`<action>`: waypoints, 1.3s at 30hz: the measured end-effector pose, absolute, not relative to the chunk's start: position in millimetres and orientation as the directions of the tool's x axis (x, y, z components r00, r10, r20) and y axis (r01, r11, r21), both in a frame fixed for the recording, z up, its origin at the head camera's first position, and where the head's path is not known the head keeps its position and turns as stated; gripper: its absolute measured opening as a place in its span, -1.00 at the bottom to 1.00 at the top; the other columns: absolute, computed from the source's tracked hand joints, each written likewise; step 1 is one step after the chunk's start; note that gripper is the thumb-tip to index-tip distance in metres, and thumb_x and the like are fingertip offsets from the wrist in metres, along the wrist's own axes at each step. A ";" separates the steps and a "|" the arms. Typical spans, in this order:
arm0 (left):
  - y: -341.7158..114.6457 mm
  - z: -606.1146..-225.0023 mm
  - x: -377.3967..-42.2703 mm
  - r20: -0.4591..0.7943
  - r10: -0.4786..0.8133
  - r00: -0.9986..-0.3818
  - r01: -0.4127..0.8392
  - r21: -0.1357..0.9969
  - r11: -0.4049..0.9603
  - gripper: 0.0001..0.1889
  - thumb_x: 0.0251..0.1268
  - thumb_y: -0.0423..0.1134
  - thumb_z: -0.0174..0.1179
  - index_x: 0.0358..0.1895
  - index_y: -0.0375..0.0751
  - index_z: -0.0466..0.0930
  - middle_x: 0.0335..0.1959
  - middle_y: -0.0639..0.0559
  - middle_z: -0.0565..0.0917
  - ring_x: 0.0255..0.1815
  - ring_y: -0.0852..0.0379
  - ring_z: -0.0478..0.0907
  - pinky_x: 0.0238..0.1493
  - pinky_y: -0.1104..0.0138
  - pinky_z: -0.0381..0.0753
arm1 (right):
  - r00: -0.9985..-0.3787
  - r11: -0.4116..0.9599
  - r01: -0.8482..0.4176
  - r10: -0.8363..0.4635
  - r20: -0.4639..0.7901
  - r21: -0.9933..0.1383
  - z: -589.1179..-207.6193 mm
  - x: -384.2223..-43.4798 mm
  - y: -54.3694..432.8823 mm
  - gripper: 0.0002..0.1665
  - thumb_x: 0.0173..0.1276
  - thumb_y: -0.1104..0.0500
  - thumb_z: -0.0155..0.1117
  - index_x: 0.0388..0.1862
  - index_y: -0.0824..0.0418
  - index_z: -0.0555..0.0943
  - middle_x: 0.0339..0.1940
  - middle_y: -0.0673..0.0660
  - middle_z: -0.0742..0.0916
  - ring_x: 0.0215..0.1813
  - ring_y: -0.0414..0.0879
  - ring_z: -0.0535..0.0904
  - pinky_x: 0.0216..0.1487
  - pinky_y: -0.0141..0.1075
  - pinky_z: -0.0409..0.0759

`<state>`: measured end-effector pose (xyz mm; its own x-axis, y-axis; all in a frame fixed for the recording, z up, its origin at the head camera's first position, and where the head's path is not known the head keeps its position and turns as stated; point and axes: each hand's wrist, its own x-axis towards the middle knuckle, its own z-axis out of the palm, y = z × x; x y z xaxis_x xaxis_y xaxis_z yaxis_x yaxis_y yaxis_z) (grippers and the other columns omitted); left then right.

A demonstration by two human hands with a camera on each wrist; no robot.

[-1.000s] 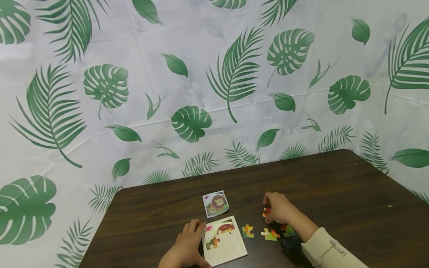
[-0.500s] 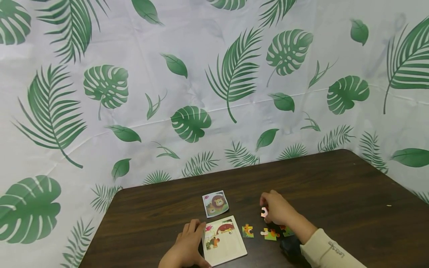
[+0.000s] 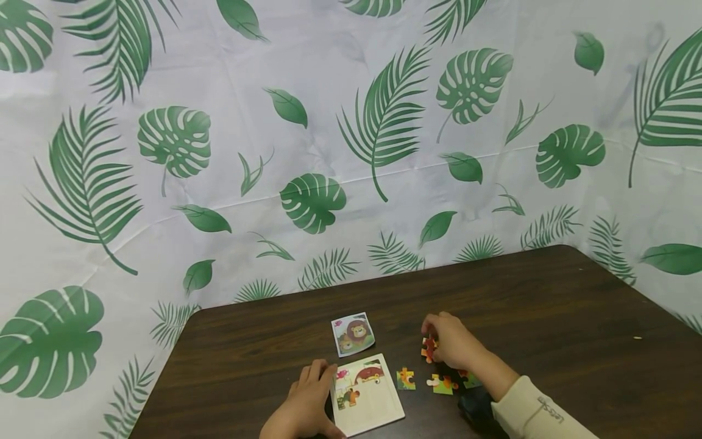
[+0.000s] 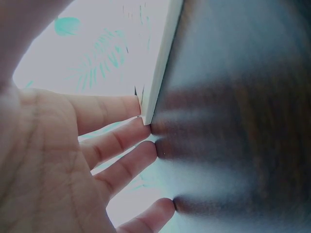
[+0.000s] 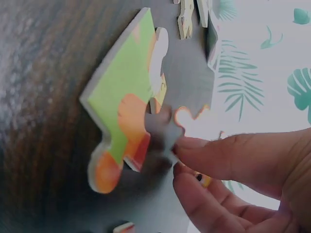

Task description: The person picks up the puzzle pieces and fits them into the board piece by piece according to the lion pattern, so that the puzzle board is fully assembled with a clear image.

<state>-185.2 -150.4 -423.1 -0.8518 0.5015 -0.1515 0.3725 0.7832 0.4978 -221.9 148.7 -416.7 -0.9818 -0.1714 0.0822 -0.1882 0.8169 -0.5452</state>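
Note:
My right hand (image 3: 457, 341) pinches a red-and-orange jigsaw piece (image 3: 428, 349) between thumb and fingers, above the table. In the right wrist view, the pale side of that jigsaw piece (image 5: 194, 122) shows beyond the thumb. My left hand (image 3: 307, 396) lies along the left side of a square puzzle board (image 3: 378, 411). Its fingers (image 4: 119, 141) stretch out fairly straight, the index tip touching the board's edge (image 4: 158, 73) and others meeting the tabletop. A few pieces lie in the board's upper and left part, with bare board at lower right.
Right of the board lie an orange-yellow piece (image 3: 406, 378), a green-and-orange piece (image 3: 443, 385) and a green piece (image 3: 470, 379) partly behind the right wrist. A lion picture card (image 3: 353, 335) lies beyond the board. Something black (image 3: 477, 410) sits by the right cuff.
The right hand has shifted slightly left. Its jigsaw piece has turned: a pale face showed half a second ago, and the coloured face shows now. The left hand and board have stayed put.

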 end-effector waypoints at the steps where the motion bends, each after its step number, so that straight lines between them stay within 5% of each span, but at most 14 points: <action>1: -150.5 -423.2 -185.3 -0.152 0.502 -0.851 0.372 0.499 0.782 0.11 -0.43 0.04 0.55 0.33 -0.32 0.20 0.17 -0.19 0.18 0.15 -0.25 0.13 -0.04 -0.23 0.21 | -0.982 0.820 -0.186 -0.170 0.081 -0.542 -416.8 -221.8 148.4 -0.59 -0.17 0.48 0.47 -0.34 0.21 0.54 -0.41 0.07 0.48 -0.38 -0.08 0.39 -0.37 -0.22 0.45; 10: -151.1 -422.8 -185.7 -0.148 0.503 -0.851 0.375 0.500 0.781 0.12 -0.44 0.06 0.54 0.33 -0.31 0.20 0.17 -0.19 0.18 0.15 -0.25 0.13 -0.05 -0.23 0.21 | -0.967 0.787 -0.256 -0.203 0.156 -0.561 -419.3 -224.1 148.6 -0.74 0.01 0.51 0.29 -0.43 0.18 0.60 -0.48 0.00 0.56 -0.41 -0.15 0.44 -0.34 -0.21 0.48; 39: -151.3 -422.8 -187.8 -0.206 0.496 -0.844 0.335 0.520 0.786 0.14 -0.40 0.11 0.49 0.36 -0.32 0.15 0.24 -0.23 0.13 0.21 -0.29 0.08 -0.03 -0.27 0.18 | -0.903 0.513 -0.388 -0.379 0.204 -0.765 -412.3 -221.4 109.1 -0.85 0.14 0.40 0.31 -0.32 0.20 0.63 -0.46 -0.02 0.61 -0.48 -0.15 0.51 -0.47 -0.35 0.51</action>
